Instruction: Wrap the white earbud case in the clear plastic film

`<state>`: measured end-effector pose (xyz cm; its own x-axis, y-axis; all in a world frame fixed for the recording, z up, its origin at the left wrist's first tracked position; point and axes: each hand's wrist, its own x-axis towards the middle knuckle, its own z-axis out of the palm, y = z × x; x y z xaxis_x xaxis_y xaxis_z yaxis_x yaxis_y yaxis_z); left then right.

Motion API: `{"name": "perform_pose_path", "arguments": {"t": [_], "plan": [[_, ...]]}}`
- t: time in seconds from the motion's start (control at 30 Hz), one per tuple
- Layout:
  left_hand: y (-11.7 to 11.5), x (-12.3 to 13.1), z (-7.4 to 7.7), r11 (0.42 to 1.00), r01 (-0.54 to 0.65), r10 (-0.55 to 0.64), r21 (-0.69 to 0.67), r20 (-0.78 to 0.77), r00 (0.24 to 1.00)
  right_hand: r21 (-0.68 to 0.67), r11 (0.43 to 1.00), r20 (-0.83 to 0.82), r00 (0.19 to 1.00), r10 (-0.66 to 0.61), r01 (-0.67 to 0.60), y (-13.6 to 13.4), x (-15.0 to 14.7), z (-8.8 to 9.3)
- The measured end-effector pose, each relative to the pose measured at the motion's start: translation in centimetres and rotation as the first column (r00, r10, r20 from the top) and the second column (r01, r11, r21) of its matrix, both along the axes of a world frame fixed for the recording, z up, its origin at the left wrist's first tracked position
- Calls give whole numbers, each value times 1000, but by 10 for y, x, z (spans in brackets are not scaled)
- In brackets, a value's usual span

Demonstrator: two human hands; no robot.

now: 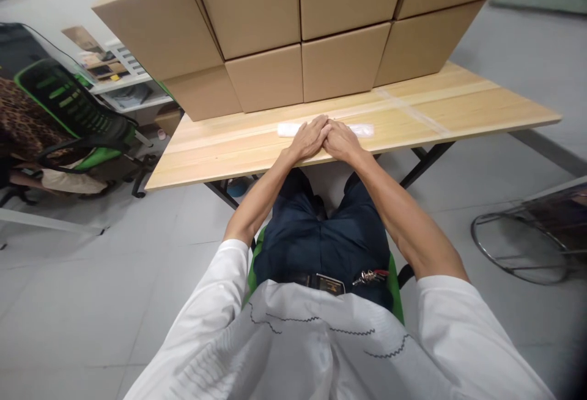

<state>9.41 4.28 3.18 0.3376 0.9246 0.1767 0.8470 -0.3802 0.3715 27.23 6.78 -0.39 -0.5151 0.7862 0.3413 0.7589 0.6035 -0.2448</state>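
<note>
A flat, narrow, pale pinkish-white strip, perhaps a plastic-wrapped item (362,130), lies across the wooden table (220,143) close to its front edge. My left hand (312,137) rests flat over the middle of it, palm down with fingers stretched out. Beside it, my right hand (342,139) also lies palm down on the strip, and the fingertips of both hands meet or overlap slightly. Both ends of the strip stick out past my hands, while its middle is hidden beneath them. Neither hand is wrapped round anything.
Cardboard boxes (263,79) stand stacked in two rows along the table's far side. A clear strip of tape (413,109) crosses the tabletop on the right. At left are a green-and-black chair (76,106), a person in patterned clothing (22,118) and a white shelf (132,103). A metal-framed stool (518,247) stands right.
</note>
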Motion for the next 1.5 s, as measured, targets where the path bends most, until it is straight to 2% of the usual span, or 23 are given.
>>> {"name": "perform_pose_path", "arguments": {"t": [0.13,0.3,0.43,0.7,1.03,1.23,1.5], "plan": [[2,-5,-6,998,-29,26,-63,-49,998,-14,1000,-26,1000,15,-16,3,2,-3],[1,-12,-6,995,-78,66,-60,-175,982,-102,993,-4,998,-60,60,1,3,0],[0,-10,-5,992,-109,93,-62,-217,972,-190,975,-7,993,-115,111,3,5,2],[0,-6,-11,990,-136,122,-47,-223,967,-219,952,60,977,-204,212,8,15,-1],[19,-8,-31,988,-148,139,-50,-151,979,-192,962,112,978,-177,196,18,34,-11],[16,-19,-23,978,-176,156,-116,-167,974,-205,958,151,974,-169,198,20,42,-8],[3,-29,-9,969,-225,201,-104,-205,958,-182,958,139,970,-199,223,11,45,-3]]}}
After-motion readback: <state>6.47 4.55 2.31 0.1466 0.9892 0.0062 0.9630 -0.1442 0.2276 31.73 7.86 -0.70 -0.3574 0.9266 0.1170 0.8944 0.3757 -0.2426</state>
